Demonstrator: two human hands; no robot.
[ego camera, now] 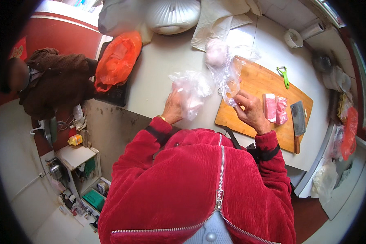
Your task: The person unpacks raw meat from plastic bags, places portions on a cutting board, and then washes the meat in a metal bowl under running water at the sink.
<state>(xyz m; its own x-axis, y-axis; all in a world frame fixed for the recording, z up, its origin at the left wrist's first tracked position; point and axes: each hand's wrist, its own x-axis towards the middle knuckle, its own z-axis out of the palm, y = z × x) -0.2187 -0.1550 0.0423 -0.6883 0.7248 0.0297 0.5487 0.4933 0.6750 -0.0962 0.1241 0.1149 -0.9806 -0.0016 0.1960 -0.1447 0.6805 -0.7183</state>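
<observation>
My left hand (171,105) grips a crumpled clear plastic bag (192,100) with something pale pink inside; the bag hides part of the fingers. With thumb and fingertips, my right hand (250,111) pinches the twisted end of another clear plastic bag (228,91). That bag runs back to a rounded pinkish lump (216,53), seen through the film. Under my right hand lies a wooden cutting board (250,82). Two slabs of raw meat (275,109) rest on it, just right of the hand. Beside them is a cleaver (298,119), its handle towards me.
A green peeler (283,77) lies near the board's far right edge. An orange plastic bag (119,61) sits on a black cooktop (113,94) at left, where a person in brown (59,82) stands. A cloth (213,21) and white bowl (293,38) are at the back.
</observation>
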